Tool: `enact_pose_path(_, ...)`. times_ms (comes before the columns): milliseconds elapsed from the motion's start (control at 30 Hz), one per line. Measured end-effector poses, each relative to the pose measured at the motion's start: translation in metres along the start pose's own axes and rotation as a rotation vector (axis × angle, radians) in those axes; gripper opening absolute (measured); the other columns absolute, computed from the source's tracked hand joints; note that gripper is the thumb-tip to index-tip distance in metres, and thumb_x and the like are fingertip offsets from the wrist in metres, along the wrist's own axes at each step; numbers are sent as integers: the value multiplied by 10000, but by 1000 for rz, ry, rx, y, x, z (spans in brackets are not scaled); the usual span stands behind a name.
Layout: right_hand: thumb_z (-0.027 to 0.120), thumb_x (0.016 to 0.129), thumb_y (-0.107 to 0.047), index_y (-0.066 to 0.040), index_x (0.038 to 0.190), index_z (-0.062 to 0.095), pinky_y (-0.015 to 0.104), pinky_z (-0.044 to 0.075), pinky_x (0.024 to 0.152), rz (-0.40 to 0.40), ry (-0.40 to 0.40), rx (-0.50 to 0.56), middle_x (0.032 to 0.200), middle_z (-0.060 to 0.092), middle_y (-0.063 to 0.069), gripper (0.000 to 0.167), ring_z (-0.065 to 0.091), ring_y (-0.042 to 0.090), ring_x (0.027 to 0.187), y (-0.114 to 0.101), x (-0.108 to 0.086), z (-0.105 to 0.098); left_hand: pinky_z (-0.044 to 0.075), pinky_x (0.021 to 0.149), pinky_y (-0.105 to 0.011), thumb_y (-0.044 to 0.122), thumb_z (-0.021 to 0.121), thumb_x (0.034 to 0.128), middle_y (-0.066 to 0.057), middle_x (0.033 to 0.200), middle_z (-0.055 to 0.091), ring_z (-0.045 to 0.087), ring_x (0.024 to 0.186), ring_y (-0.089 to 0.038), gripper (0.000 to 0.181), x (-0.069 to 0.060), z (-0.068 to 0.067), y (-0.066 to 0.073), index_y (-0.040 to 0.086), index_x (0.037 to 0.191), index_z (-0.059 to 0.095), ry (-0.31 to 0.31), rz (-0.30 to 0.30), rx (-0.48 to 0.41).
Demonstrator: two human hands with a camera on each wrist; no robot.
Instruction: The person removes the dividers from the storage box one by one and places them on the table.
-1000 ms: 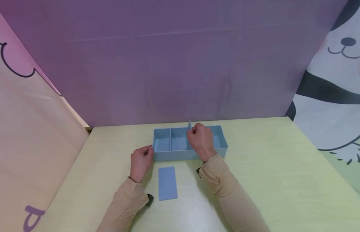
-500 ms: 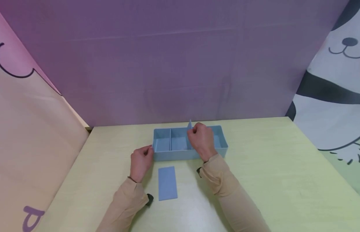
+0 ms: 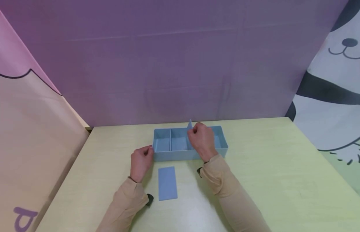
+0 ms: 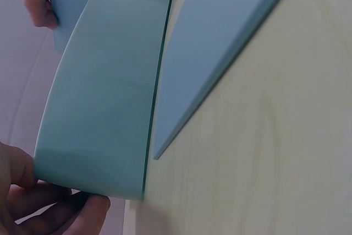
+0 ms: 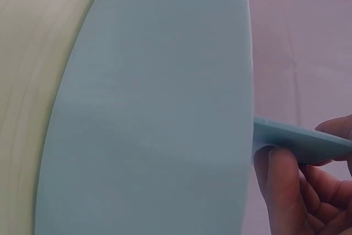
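A long blue storage box (image 3: 175,156) stands near the table's back edge, with a divider (image 3: 170,140) upright inside its left part. My right hand (image 3: 201,140) pinches a thin blue divider panel (image 3: 189,125) that sticks up above the box; in the right wrist view thumb and fingers hold the panel (image 5: 300,140) over the rim. Its lower part is largely hidden by the hand. My left hand (image 3: 141,162) grips the box's left front corner, its fingers against the end wall in the left wrist view. A second flat blue panel (image 3: 167,183) lies on the table before the box.
The pale wooden table (image 3: 284,180) extends to both sides. Behind it rises a purple wall panel (image 3: 180,64). A beige and pink printed cloth (image 3: 37,129) hangs at the left, and a panda print (image 3: 331,96) at the right.
Both hands, the box and the panels stay nearly where they were. Only the printed cloth at the left has shifted outward a little.
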State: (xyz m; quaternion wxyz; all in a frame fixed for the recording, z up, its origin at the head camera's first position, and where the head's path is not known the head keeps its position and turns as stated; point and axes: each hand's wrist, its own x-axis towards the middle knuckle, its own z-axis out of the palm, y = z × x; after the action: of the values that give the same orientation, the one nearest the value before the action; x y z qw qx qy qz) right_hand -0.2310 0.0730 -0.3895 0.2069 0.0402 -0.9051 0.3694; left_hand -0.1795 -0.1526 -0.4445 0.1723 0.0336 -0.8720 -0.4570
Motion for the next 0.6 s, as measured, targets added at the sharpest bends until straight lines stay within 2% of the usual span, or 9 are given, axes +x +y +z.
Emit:
enact_pose_path(367,559,805,-145,-93,691,603,346,416,501,-17,29,26,579,579,20,133,521,201,513,0,0,-2,440,631,-276,139,536,931,-154,984,715,624,782,-212,278,0,-1,0,-18,1079,711,-9,-8,6)
enact_pose_path(600,548,825,-125,-87,695,588,343,399,507,-47,47,39,583,564,31,142,499,202,509,0,-1,-4,414,584,-254,129,546,928,-152,959,718,590,710,-192,266,0,-1,0,-19,1072,714,-4,2,2)
